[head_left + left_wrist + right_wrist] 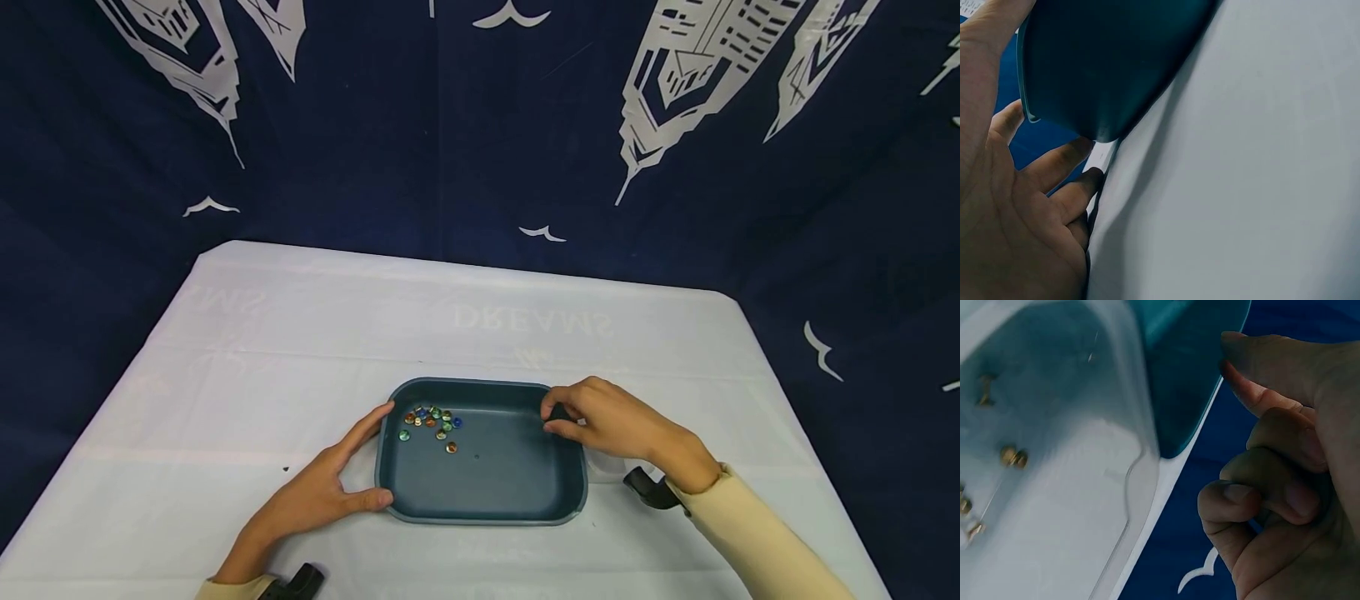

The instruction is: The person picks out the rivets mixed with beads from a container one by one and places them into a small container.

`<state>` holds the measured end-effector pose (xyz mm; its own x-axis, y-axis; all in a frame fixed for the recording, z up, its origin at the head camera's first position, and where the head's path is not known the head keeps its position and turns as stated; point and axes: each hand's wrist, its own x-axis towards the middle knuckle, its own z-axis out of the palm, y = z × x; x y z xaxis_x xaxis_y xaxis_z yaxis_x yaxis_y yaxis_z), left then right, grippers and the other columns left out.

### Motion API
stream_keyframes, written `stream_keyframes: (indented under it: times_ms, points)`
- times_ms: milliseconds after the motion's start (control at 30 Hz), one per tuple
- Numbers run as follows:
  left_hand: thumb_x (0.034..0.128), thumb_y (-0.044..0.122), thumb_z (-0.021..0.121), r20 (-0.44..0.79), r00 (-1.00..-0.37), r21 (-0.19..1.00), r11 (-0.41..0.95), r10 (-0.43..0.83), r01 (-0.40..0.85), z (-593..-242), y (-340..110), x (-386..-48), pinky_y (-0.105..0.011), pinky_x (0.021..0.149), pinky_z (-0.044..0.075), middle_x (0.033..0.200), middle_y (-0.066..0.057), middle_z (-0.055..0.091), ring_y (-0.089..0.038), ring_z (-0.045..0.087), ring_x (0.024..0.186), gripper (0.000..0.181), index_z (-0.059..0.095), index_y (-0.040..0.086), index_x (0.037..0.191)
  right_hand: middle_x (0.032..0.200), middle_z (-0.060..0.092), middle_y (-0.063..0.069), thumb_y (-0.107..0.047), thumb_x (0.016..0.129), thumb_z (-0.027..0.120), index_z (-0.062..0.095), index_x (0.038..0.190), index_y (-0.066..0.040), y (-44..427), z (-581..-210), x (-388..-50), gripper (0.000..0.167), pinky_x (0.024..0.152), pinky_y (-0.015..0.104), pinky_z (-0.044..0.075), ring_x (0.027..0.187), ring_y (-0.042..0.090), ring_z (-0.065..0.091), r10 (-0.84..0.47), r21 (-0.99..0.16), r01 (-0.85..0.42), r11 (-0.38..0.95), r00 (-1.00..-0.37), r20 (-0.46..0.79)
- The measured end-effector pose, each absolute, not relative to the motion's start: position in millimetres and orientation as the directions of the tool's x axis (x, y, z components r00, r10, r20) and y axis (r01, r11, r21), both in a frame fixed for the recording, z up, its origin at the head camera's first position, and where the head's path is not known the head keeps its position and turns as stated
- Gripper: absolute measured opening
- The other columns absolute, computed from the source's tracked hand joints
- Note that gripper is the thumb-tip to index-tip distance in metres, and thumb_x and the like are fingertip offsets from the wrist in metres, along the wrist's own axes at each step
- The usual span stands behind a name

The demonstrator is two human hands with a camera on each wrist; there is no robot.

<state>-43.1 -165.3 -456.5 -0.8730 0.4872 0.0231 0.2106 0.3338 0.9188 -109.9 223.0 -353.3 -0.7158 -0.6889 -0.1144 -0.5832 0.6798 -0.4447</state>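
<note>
A blue-green tray [487, 510] lies on the white table, with several shiny coloured beads [431, 422] in its upper left part. My left hand [311, 496] spreads along the tray's left side, thumb and fingertips touching the rim. In the left wrist view that hand [1035, 206] is beside the tray's wall [1110, 62]. Over the tray's right rim is my right hand [607, 417], thumb and forefinger tips close together. The right wrist view shows this hand [1285, 456] with its other fingers curled and nothing visible between the tips.
Right of the tray, partly under my right arm, stands a clear container [606, 467]. Small gold-coloured pieces [1013, 456] show in it in the right wrist view. A dark blue patterned cloth [465, 150] hangs behind the table.
</note>
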Motion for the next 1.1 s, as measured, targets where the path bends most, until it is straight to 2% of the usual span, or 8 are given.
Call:
stream_keyframes:
  times_ms: [267, 667, 967, 1100]
  points:
    - [0.0844, 0.025, 0.082, 0.029, -0.871, 0.918, 0.333, 0.49, 0.218, -457.4, -164.6, -44.2, -0.074, 0.109, 0.025, 0.167, 0.002, 0.021, -0.04, 0.028, 0.149, 0.1, 0.017, 0.036, 0.16, 0.058, 0.045, -0.016, -0.022, 0.096, 0.069, 0.072, 0.106, -0.011, 196.6, -356.0, -114.5, 0.015, 0.055, 0.019, 0.04, 0.053, -0.004, 0.039, -0.73, -0.429, -0.624, 0.653, -0.669, -0.138]
    - [0.0844, 0.025, 0.082, 0.024, -0.871, 0.917, 0.336, 0.49, 0.214, -459.3, -165.2, -43.8, -0.073, 0.109, 0.026, 0.167, 0.003, 0.021, -0.039, 0.028, 0.15, 0.1, 0.017, 0.036, 0.16, 0.057, 0.045, -0.014, -0.022, 0.095, 0.07, 0.069, 0.113, -0.012, 156.0, -369.0, -123.7, 0.02, 0.053, 0.019, 0.037, 0.051, -0.003, 0.04, -0.777, -0.433, -0.666, 0.607, -0.612, -0.147]
    - [0.0849, 0.027, 0.082, 0.018, -0.873, 0.911, 0.351, 0.488, 0.215, -458.2, -166.8, -43.6, -0.072, 0.109, 0.028, 0.167, 0.002, 0.021, -0.039, 0.029, 0.149, 0.1, 0.017, 0.037, 0.16, 0.068, 0.059, -0.013, -0.021, 0.097, 0.069, 0.072, 0.111, -0.016, 135.2, -379.2, -130.2, 0.015, 0.055, 0.019, 0.041, 0.056, -0.001, 0.044, -0.792, -0.418, -0.699, 0.581, -0.604, -0.091]
    - [0.0849, 0.027, 0.082, 0.018, -0.871, 0.913, 0.347, 0.491, 0.214, -457.9, -166.5, -44.1, -0.073, 0.109, 0.027, 0.167, 0.001, 0.021, -0.04, 0.028, 0.149, 0.1, 0.017, 0.036, 0.16, 0.065, 0.059, -0.01, -0.022, 0.097, 0.068, 0.072, 0.111, -0.017, 122.7, -381.1, -130.9, 0.015, 0.054, 0.02, 0.042, 0.053, -0.001, 0.045, -0.789, -0.404, -0.701, 0.588, -0.606, -0.097]
